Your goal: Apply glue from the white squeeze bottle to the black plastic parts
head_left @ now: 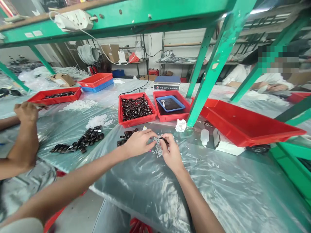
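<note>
Over the plastic-covered table, my right hand (172,152) pinches a small black part (163,139) between thumb and fingers. My left hand (139,142) is just left of it, thumb and forefinger apart, with nothing visible between them. Small white pieces (159,150) lie scattered beneath and between the two hands. Behind my left hand is a group of black parts (126,136). A red tray (138,122) full of dark parts stands beyond it, beside another red tray (173,117) that holds a blue tray (181,108).
Green posts (211,71) rise behind my hands. A large red tray (245,126) rests tilted at right, near a translucent bottle (204,137). Another person's arm (26,142) is at left, near black parts (82,140) and white piles (97,121).
</note>
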